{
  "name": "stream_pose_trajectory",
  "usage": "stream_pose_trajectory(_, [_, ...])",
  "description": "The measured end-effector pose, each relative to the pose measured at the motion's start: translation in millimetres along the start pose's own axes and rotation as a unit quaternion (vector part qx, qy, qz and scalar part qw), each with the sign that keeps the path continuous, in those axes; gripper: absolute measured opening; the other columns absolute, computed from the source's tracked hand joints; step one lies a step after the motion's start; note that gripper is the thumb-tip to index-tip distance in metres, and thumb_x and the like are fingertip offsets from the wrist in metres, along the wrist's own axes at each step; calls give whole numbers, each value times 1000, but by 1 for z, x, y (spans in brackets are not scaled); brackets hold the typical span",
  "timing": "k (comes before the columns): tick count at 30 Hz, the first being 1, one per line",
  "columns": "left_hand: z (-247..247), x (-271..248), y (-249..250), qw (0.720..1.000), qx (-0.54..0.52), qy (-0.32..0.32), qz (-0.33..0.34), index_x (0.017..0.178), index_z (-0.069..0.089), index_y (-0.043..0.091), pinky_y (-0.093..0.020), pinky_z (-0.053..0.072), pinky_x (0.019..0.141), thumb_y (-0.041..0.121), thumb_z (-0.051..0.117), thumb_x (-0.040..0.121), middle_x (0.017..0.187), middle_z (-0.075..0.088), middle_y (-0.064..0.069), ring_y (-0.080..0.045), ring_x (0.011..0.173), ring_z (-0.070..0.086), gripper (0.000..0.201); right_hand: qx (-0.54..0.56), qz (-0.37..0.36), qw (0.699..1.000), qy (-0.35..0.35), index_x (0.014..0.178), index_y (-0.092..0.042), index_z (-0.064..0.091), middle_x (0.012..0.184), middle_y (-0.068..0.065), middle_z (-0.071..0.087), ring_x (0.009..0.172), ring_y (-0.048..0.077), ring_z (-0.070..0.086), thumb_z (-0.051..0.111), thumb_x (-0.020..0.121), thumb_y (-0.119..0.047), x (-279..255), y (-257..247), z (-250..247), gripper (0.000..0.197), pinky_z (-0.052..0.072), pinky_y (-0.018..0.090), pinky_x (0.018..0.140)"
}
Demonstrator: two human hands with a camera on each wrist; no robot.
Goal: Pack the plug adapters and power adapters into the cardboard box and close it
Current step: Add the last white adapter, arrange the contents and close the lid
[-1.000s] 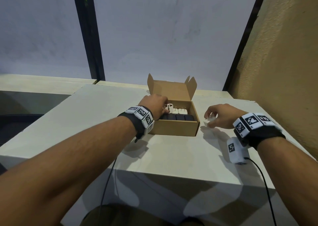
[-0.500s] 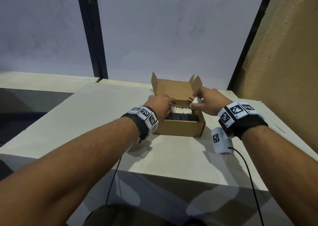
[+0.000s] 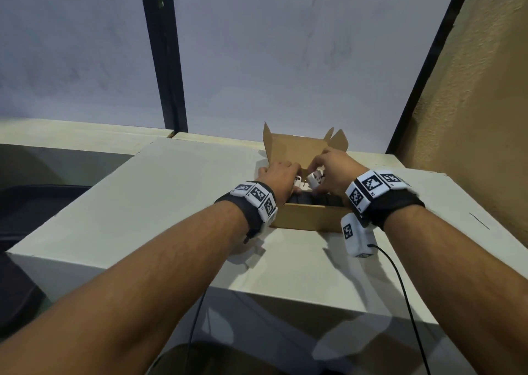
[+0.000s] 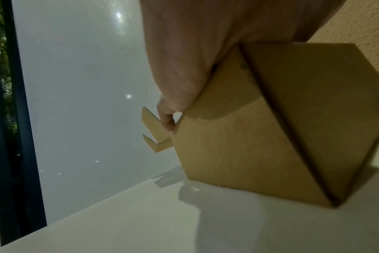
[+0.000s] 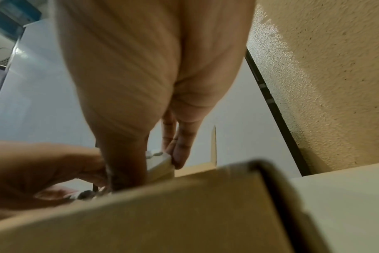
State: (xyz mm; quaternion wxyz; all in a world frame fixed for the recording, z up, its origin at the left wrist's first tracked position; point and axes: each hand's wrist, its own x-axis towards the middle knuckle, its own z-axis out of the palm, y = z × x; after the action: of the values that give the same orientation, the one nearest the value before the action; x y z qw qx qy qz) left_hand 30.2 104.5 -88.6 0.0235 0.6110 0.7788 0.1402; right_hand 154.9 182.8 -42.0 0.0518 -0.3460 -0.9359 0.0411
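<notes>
right hand [image 3: 333,171] fingers pinch white adapter [image 3: 315,179] over cardboard box [image 3: 305,217] (lid up) | left hand [image 3: 281,179] grip unclear

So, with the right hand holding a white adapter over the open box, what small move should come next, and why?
Probably lower the white plug adapter straight down into the back row of the open brown cardboard box. The right hand pinches it just above the rim, black adapters fill the front row, and the left hand rests on the white ones beside the gap.
</notes>
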Motion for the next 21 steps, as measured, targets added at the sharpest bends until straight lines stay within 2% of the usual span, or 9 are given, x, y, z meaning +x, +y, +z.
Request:
stream_pose_trajectory(4, [0,0,0,1000,8,-7,1,133,44,19,-46,28,104,30,53,96,141,45,-7,-28,133,35,40,-15,-5,1000,-12,118,-20,68,118,3,66,109,21,58,86,67,-27,-1,-5,2,55,47,30,88])
stream_pose_trajectory(7, [1,0,0,1000,10,-4,0,134,43,18,-45,28,104,29,52,96,140,45,-8,-28,132,36,40,3,-4,1000,-6,118,-22,68,117,1,68,104,21,61,86,68,-26,0,-7,5,53,51,34,88])
stream_pose_trajectory(9, [2,1,0,1000,10,-3,-2,134,43,17,-45,29,104,31,52,96,140,45,-8,-28,132,36,41,9,2,1000,-4,117,-21,68,116,1,67,103,21,61,86,68,-26,2,-7,7,53,51,33,86])
stream_pose_trajectory(14, [2,0,-1,1000,7,1,-2,134,43,18,-47,28,106,32,54,95,141,45,-7,-28,133,36,43,31,38,999,17,108,-12,67,106,5,67,90,19,59,83,70,-41,4,-6,11,50,48,29,77])
stream_pose_trajectory(16, [2,0,0,1000,6,3,0,135,43,17,-46,28,106,33,54,95,142,44,-8,-29,133,35,44,42,26,998,32,110,-17,69,113,4,68,96,20,61,80,75,-35,5,-4,13,41,46,26,78])
stream_pose_trajectory(18, [3,0,-1,1000,6,3,0,134,43,16,-46,28,106,35,54,95,141,45,-9,-29,133,35,45,42,18,999,28,112,-25,71,118,2,69,99,20,64,82,74,-29,5,-2,13,39,45,25,80])
stream_pose_trajectory(20, [3,1,-1,1000,7,5,2,133,43,17,-46,28,105,36,53,95,140,46,-9,-29,132,36,44,50,32,998,21,110,-29,72,114,1,70,94,19,65,85,70,-28,6,1,12,42,49,27,78])
stream_pose_trajectory(21, [3,1,-2,1000,6,6,4,133,44,17,-46,28,105,36,53,95,139,46,-9,-29,132,36,43,56,41,997,26,108,-26,72,110,3,71,92,20,65,85,69,-31,6,1,12,41,52,30,78])
